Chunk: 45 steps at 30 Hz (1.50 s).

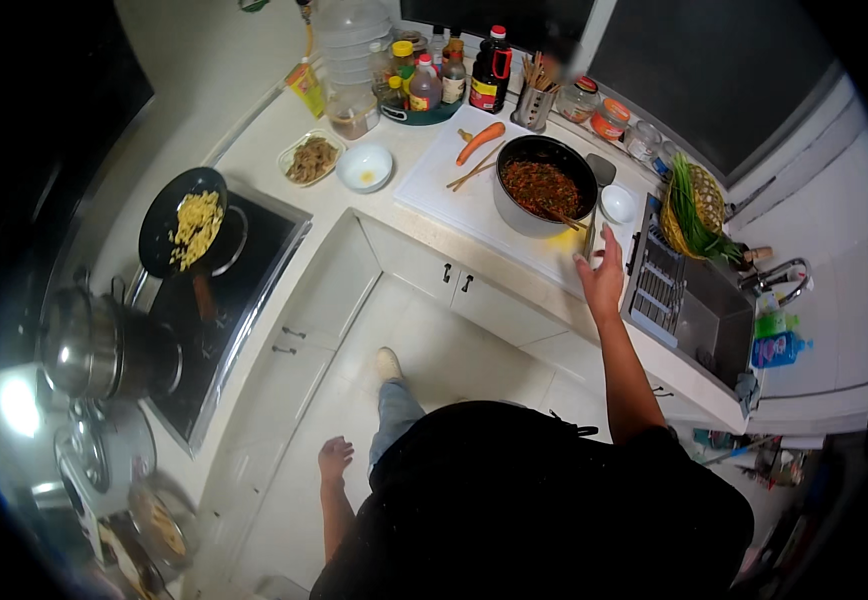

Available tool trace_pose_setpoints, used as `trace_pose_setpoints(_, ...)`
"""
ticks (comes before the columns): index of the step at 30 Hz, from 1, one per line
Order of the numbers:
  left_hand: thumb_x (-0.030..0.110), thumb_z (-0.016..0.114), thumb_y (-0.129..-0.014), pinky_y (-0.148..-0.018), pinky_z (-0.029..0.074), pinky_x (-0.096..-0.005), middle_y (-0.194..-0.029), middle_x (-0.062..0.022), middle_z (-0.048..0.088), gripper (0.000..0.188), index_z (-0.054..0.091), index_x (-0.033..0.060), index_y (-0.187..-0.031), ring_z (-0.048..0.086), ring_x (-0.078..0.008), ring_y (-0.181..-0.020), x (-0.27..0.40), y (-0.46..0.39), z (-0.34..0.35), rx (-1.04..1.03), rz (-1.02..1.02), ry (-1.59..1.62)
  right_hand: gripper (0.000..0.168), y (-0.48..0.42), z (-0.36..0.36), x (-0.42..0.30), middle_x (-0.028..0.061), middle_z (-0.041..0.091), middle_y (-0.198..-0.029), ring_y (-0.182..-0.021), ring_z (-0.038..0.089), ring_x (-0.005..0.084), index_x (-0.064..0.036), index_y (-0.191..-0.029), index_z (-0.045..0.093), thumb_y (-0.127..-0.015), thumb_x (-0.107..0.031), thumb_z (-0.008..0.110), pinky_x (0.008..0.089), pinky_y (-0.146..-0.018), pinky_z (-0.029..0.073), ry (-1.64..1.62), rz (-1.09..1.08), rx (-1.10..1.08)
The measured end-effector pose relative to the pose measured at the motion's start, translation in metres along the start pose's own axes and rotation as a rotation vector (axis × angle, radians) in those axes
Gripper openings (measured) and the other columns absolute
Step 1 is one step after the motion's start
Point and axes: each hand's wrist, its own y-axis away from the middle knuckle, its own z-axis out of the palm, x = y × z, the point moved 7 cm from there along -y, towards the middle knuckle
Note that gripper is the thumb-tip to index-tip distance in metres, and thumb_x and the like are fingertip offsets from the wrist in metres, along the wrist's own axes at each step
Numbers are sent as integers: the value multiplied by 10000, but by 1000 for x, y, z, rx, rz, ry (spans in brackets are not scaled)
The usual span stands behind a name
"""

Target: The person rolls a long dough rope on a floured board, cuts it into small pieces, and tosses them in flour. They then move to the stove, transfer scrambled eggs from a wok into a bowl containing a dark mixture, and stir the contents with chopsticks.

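My right hand (603,279) is over the counter beside the sink, thumb and fingers apart. It is close to the handle of a spatula (600,169); whether they touch is hard to tell. Just to its left, a dark-rimmed pot (512,202) on a white cutting board (434,184) holds a chopped red and green mixture (539,187), with chopsticks (565,219) in it. A small white bowl (617,204) stands beyond my fingers. Low at my side, my left hand (336,456) hangs over the floor with loosely bent fingers and nothing visible in it.
A frying pan (150,232) with scrambled egg (198,225) sits on the cooktop (254,277) near a steel pot (85,345). A carrot (481,142), a white bowl (364,168) and a meat dish (312,159) occupy the counter. Green stalks (685,202) overhang the sink (719,322).
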Motion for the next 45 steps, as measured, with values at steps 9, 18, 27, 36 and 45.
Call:
trace_pose_setpoints(9, 224, 606, -939, -636, 522, -295, -936, -93, 702, 264, 617, 70, -1153, 665, -159, -788, 162, -145, -19, -200, 109, -145, 511, -40, 50, -21, 126, 588, -1159, -947, 625, 298, -123, -1207, 636, -725, 33, 701, 373, -853, 515, 131, -32, 7)
trace_pose_setpoints(18, 262, 627, -898, -624, 520, -342, -948, -111, 697, 292, 612, 91, -1134, 672, -194, -791, 165, -188, -21, -79, -58, -94, 170, -94, 70, -40, 132, 645, -945, -772, 673, 228, -4, -970, 687, -810, 51, 679, 317, -693, 543, -131, 24, -19)
trace_pose_setpoints(27, 298, 580, -941, -791, 526, -383, -1053, -120, 691, 392, 555, 68, -1257, 668, -227, -922, 173, -153, 44, -157, -113, -67, 206, -149, 109, 8, 110, 709, -813, -681, 668, 168, -22, -989, 726, -804, -106, 758, 310, -664, 528, -264, 148, -232)
trace_pose_setpoints(36, 268, 574, -937, -808, 531, -377, -1078, -134, 685, 379, 564, 60, -1253, 665, -238, -951, 177, -128, 49, -54, -60, -16, 235, -169, 101, -19, 122, 688, -733, -712, 677, 317, -76, -869, 705, -848, -310, 707, 397, -660, 525, 110, -39, -211)
trace_pose_setpoints(45, 296, 576, -930, -843, 525, -400, -1116, -137, 674, 405, 553, 69, -1265, 659, -265, -986, 161, -103, 51, -35, -145, -40, 259, -194, 40, -29, 128, 699, -747, -708, 680, 327, -80, -854, 689, -869, -338, 670, 392, -662, 527, 103, -2, -150)
